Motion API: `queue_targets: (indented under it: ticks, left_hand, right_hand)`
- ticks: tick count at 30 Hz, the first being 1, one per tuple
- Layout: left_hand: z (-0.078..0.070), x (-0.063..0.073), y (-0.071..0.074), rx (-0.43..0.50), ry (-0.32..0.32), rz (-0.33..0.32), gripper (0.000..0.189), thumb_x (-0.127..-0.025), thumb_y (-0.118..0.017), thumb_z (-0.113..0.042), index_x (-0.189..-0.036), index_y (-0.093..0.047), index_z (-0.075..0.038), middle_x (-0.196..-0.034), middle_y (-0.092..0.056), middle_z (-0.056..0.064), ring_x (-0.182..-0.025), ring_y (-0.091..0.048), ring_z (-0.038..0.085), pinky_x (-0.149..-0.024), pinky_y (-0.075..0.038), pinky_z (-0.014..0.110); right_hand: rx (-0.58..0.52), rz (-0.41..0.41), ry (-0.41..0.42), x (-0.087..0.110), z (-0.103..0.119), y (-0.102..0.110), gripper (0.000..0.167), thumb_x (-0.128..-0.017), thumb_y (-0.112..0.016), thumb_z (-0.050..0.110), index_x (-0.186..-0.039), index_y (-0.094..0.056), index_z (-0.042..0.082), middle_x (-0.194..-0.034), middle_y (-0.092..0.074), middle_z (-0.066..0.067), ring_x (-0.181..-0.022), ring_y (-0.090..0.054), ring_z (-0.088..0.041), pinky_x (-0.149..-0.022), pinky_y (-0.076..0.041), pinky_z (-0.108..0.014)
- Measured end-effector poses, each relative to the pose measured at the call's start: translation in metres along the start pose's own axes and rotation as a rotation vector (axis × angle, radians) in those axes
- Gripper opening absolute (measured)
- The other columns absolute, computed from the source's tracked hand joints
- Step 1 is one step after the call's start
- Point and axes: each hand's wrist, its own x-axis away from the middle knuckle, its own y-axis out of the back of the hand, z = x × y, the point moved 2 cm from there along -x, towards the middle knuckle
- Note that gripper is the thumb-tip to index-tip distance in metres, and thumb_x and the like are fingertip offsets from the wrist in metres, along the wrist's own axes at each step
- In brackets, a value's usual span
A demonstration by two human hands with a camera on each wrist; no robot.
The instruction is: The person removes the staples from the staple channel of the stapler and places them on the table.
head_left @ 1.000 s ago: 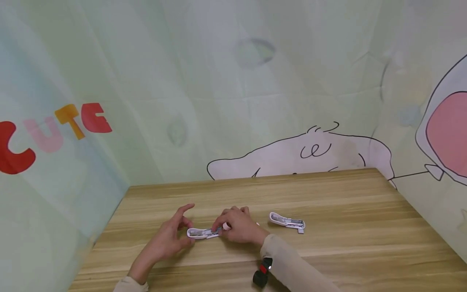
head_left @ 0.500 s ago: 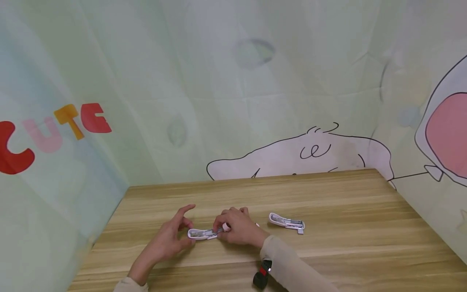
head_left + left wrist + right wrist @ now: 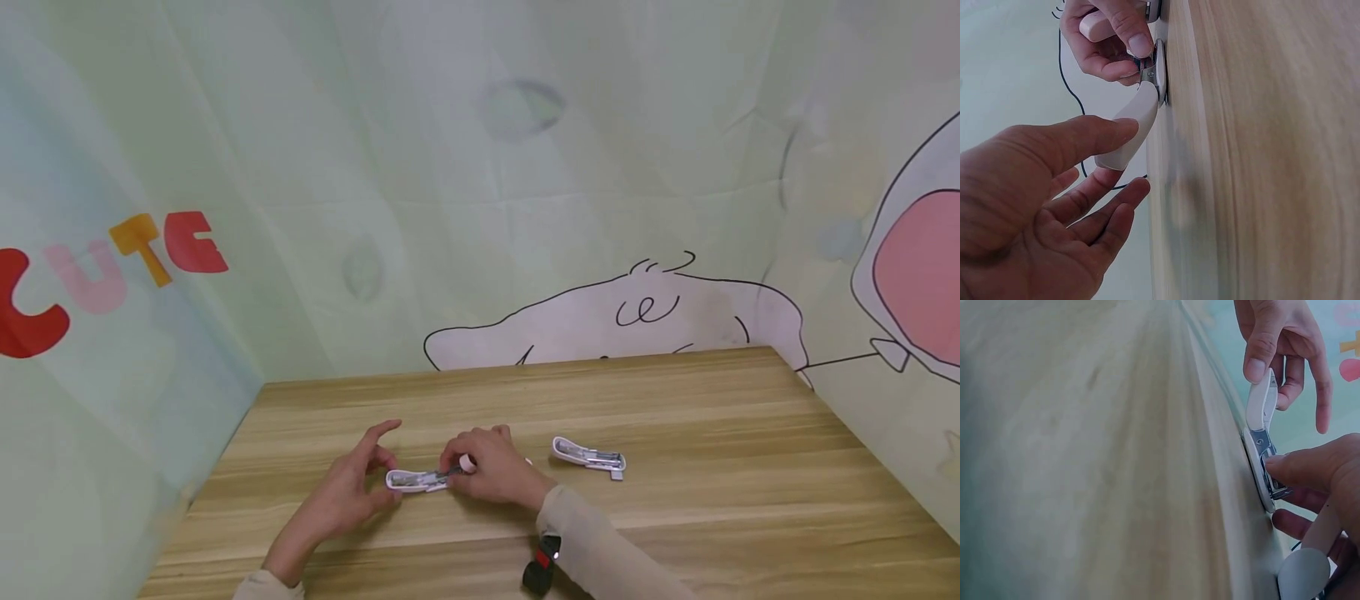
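Note:
An opened white stapler (image 3: 408, 481) with a metal inside stretches between the two hands, low on the wooden table. My left hand (image 3: 352, 487) pinches its curved white handle end (image 3: 1130, 131) between thumb and index finger; the other fingers spread away. At the metal part (image 3: 1261, 440), my right hand (image 3: 491, 468) grips with thumb and fingertips, covering the right end in the head view. A separate white piece with a rounded end (image 3: 1304, 575) shows by my right palm, mostly hidden by the hand.
Another opened white stapler (image 3: 588, 455) lies to the right of my right hand, a small tab sticking out at its near right end. A black wrist-camera mount (image 3: 540, 568) hangs under the right sleeve. Behind the wooden table (image 3: 712, 417) hangs a printed curtain (image 3: 465, 250).
My right fingertips have shifted very slightly to the right at the stapler's metal part. The left hand keeps its pinch, and the other stapler lies as before.

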Motion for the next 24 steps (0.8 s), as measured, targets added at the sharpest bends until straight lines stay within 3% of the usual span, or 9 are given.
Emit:
queue_targets:
  ticks: [3, 9, 13, 17, 21, 24]
  left_hand:
    - [0.0003, -0.0006, -0.0007, -0.006, 0.009, -0.002, 0.094, -0.082, -0.088, 0.000, -0.161, -0.038, -0.014, -0.101, -0.070, -0.010, -0.108, -0.070, 0.013, -0.106, -0.054, 0.045]
    - [-0.0005, -0.0013, -0.0009, 0.007, 0.017, -0.004, 0.094, -0.082, -0.087, 0.001, -0.161, -0.037, -0.013, -0.100, -0.070, -0.009, -0.110, -0.070, 0.018, -0.108, -0.052, 0.055]
    - [-0.0005, -0.0014, -0.0011, -0.007, 0.020, -0.008, 0.095, -0.081, -0.087, 0.001, -0.161, -0.037, -0.012, -0.100, -0.071, -0.010, -0.109, -0.070, 0.017, -0.107, -0.053, 0.053]
    - [-0.0007, -0.0015, -0.0007, -0.004, 0.024, -0.007, 0.095, -0.082, -0.087, 0.000, -0.161, -0.037, -0.012, -0.101, -0.071, -0.009, -0.110, -0.069, 0.018, -0.108, -0.053, 0.053]
    - [-0.0008, -0.0017, -0.0004, 0.016, 0.029, -0.009, 0.095, -0.082, -0.088, 0.000, -0.161, -0.037, -0.012, -0.102, -0.071, -0.007, -0.112, -0.069, 0.021, -0.110, -0.051, 0.059]
    - [-0.0007, -0.0014, -0.0002, 0.019, 0.013, -0.015, 0.095, -0.082, -0.088, 0.000, -0.161, -0.037, -0.012, -0.102, -0.071, -0.007, -0.113, -0.070, 0.022, -0.109, -0.052, 0.059]
  right_hand:
    - [-0.020, -0.019, 0.005, 0.0007, -0.0008, -0.0005, 0.011, -0.089, -0.082, 0.019, -0.096, -0.078, 0.027, -0.095, -0.078, 0.015, -0.087, -0.056, 0.003, -0.092, -0.027, -0.035]
    - [-0.060, -0.067, -0.007, 0.0018, -0.0020, -0.0022, 0.010, -0.089, -0.083, 0.018, -0.095, -0.081, 0.026, -0.087, -0.078, 0.016, -0.075, -0.051, 0.006, -0.089, -0.028, -0.031]
    - [-0.098, -0.081, -0.009, 0.0026, -0.0021, -0.0010, 0.012, -0.089, -0.083, 0.017, -0.097, -0.080, 0.026, -0.088, -0.078, 0.015, -0.074, -0.050, 0.005, -0.089, -0.030, -0.031]
    - [-0.167, -0.085, -0.028, 0.0032, -0.0012, 0.0018, 0.023, -0.091, -0.082, 0.017, -0.112, -0.076, 0.024, -0.098, -0.081, 0.012, -0.080, -0.057, 0.004, -0.099, -0.032, -0.037]
    - [-0.222, -0.091, -0.044, 0.0038, 0.0011, 0.0044, 0.039, -0.092, -0.082, 0.018, -0.129, -0.068, 0.021, -0.105, -0.082, 0.008, -0.094, -0.065, 0.001, -0.109, -0.029, -0.049]
    - [-0.239, -0.102, -0.044, 0.0038, 0.0039, 0.0060, 0.048, -0.093, -0.082, 0.018, -0.136, -0.062, 0.020, -0.107, -0.081, 0.009, -0.107, -0.067, -0.003, -0.111, -0.028, -0.051]
